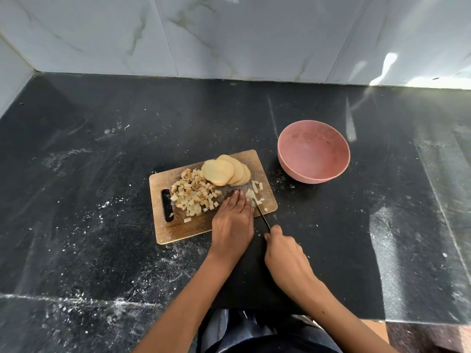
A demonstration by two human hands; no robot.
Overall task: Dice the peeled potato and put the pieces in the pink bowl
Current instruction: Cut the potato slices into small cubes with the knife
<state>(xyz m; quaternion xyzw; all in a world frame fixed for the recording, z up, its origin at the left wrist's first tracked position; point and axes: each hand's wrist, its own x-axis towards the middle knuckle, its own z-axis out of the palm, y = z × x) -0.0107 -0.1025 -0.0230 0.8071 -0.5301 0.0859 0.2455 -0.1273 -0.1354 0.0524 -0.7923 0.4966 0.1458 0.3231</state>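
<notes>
**Cutting potato on the wooden board**

A wooden cutting board (pixel 178 225) lies on a black counter (pixel 102 250). Its long side runs from the near left to the far right, a bit tilted. The handle hole (pixel 167 205) is at the left end.

Potato slices (pixel 225 173) lie at the far side of the board. They are round and flat, and they lean on each other in a row, like fallen cards. The row runs left to right, with the top slice at the left.

A big pile of diced pieces (pixel 195 196) sits on the left half of the board, touching the slices. A few more small pieces (pixel 257 187) lie near the right end of the board.

The left hand (pixel 233 221) rests on the board with its fingers straight and flat. The fingertips (pixel 237 192) press down on a bit of potato (pixel 251 194) just beside the knife.

The right hand (pixel 284 256) is curled tight around the handle of a knife (pixel 261 214). The handle is hidden in the hand. The thin blade points away from the person and a little to the left. Its tip is at the potato bit next to the left fingers.

The pink bowl (pixel 285 159) stands on the counter just past the right end of the board, not touching it. No potato is in it. It has some darker marks on the inside.

White dust and crumbs lie all over the counter. A pale marble wall (pixel 229 34) stands behind it.
</notes>
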